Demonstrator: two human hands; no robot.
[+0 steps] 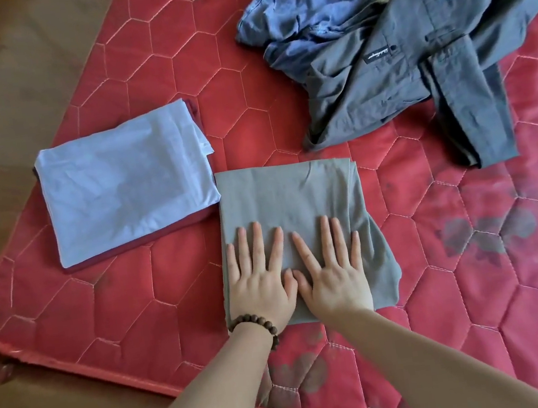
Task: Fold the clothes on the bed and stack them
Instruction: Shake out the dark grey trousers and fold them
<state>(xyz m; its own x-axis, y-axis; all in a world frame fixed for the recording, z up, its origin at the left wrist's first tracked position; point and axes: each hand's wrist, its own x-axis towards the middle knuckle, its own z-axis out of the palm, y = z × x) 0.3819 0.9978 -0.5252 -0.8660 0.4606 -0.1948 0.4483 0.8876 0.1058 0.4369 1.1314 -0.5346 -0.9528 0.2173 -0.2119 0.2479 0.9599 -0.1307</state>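
Both hands, left hand point(260, 282) and right hand point(334, 276), press with straight fingers on the folded grey garment point(289, 197), hiding its near part on the bed point(137, 312)

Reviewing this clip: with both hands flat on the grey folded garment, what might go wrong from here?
1. The grey garment bulges unevenly along its right edge, so it may unfold when the left hand and right hand lift it.
2. The stack sits near the mattress edge; adding to it might tip it off.
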